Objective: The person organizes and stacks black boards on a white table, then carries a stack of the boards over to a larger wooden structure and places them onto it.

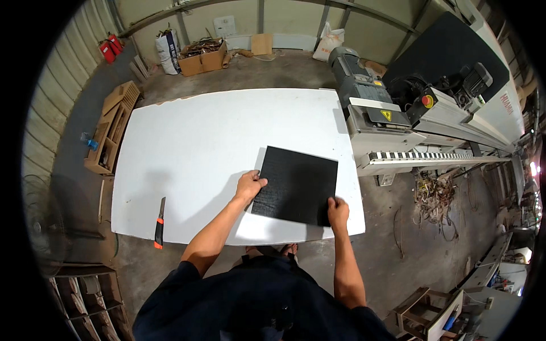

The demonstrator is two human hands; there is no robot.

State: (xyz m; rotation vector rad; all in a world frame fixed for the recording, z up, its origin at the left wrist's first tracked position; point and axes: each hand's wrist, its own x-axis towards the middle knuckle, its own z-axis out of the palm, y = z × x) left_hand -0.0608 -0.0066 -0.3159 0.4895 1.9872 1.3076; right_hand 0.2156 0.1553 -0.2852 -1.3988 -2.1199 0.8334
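Observation:
A flat black square panel (298, 184) is held tilted above the right part of a white tabletop (199, 131). My left hand (249, 186) grips its left edge, thumb on the upper face. At the lower right corner my right hand (338, 211) is closed on the panel, its thumb also on top. The undersides of the fingers are hidden by the panel. To the left lies a utility knife (160, 224) with a black and orange handle, its blade out and pointing away from me, the handle's end at the table's near edge.
A large machine (369, 91) with a red stop button stands against the table's right side. Wooden shelving (116, 128) is beside the left edge. On the floor behind are a cardboard box (203, 59) of scraps and sacks (168, 51). Tangled strips (435, 196) lie at right.

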